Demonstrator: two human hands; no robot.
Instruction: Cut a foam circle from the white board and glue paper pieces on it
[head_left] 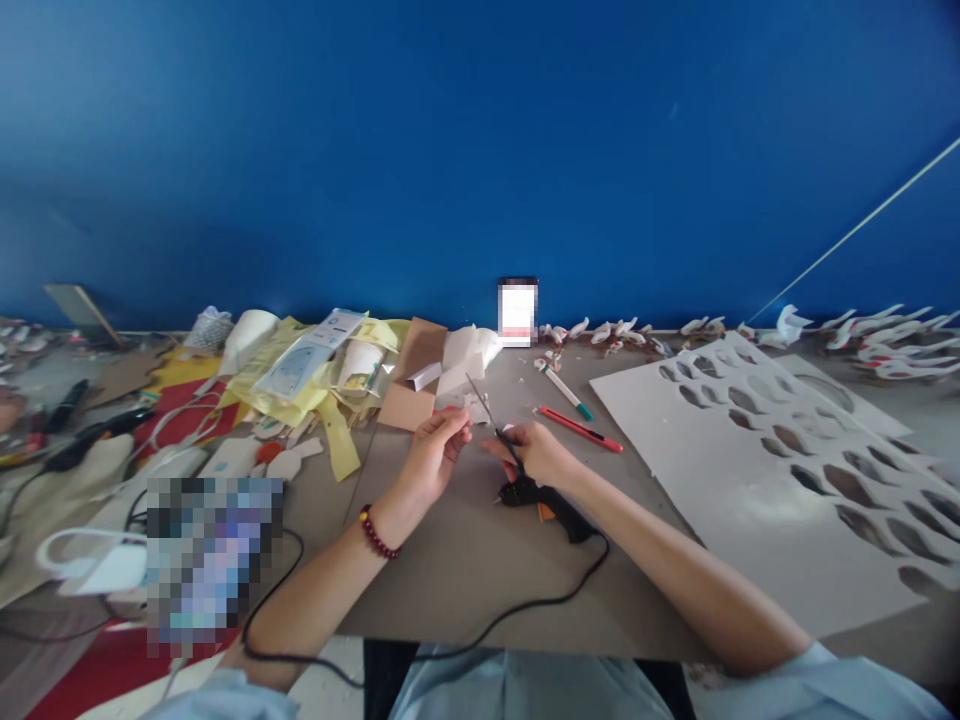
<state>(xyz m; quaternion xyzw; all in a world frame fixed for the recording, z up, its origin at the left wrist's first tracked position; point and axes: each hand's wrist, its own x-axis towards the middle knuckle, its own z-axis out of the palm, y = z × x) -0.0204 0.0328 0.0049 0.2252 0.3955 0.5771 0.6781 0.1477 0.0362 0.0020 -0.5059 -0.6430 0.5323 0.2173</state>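
My left hand (436, 450) pinches a small white paper piece (475, 406) at its fingertips, a bead bracelet on its wrist. My right hand (534, 450) is closed round a pair of scissors (491, 420), whose blades point up and left toward that paper piece. A black hot glue gun (547, 502) lies on the grey board (465, 560) just below my right hand, its black cord trailing toward me.
A red pen (579, 428) and a white-green pen (568, 391) lie beyond my right hand. A large white sheet with cut-out holes (780, 470) covers the right. Yellow papers, cardboard and scraps pile up at the left. Small paper birds line the blue wall.
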